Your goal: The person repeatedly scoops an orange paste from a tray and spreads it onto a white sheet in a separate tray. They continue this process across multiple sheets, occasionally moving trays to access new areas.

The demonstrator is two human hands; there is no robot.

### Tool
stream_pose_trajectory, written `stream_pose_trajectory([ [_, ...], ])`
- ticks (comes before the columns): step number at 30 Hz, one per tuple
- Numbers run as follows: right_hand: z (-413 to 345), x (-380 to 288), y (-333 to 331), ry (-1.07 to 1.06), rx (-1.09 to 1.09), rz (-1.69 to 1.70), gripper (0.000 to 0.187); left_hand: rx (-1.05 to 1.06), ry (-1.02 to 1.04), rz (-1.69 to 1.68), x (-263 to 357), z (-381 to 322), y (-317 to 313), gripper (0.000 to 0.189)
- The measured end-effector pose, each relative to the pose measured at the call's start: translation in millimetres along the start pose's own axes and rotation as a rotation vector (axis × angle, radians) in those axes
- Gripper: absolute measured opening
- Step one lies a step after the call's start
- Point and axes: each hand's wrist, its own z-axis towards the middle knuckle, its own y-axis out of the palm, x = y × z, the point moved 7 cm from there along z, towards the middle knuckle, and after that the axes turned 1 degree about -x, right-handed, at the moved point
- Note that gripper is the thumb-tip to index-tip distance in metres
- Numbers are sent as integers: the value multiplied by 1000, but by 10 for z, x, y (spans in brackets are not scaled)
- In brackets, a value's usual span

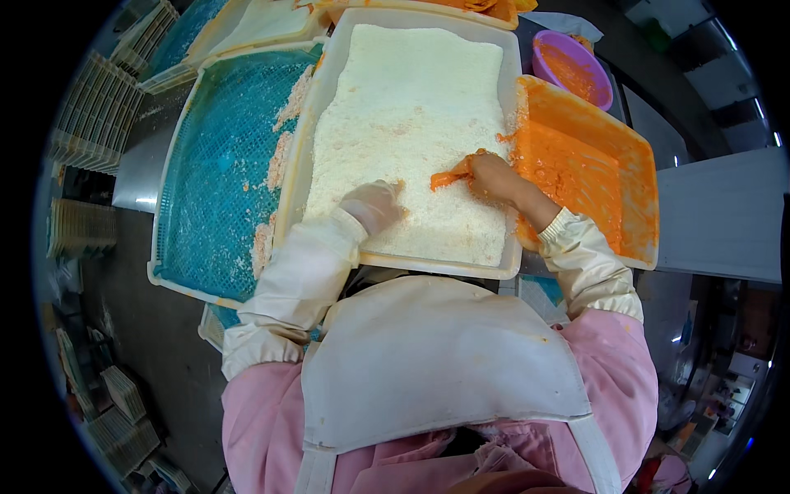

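Note:
A white plastic tub (518,55) before me holds a deep bed of pale bread crumbs (426,92). Over its right part, my right hand (490,177) grips a strip of food coated in orange batter (449,179), whose end hangs at the crumbs. In a thin glove, my left hand (372,205) rests on the crumbs nearer the tub's left side; its fingertips are partly sunk or hidden, so I cannot tell if it holds anything. Right of the tub stands a tray with orange batter (574,179). Crumbed pieces (281,162) lie along the right edge of a blue mesh tray (216,173) at left.
A purple bowl (602,80) with orange residue sits at the back right. Beyond the tub is another orange-smeared tray (426,7). Stacked trays (99,111) stand at far left, and a pale flat surface (722,213) lies at the right.

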Motion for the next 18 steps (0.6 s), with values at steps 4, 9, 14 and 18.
stream_pose_trajectory([
  [4,-5,66,-69,28,14,-42,33,-298,-50,180,88,93,-234,55],
  [9,-304,98,-511,110,200,405,23,162,168,17,232,592,-94,59],
  [14,-626,246,-712,212,381,692,18,485,215,-89,491,993,356,60],
  [18,-1440,867,-754,381,522,760,18,-317,-44,-398,317,864,201,65],
])
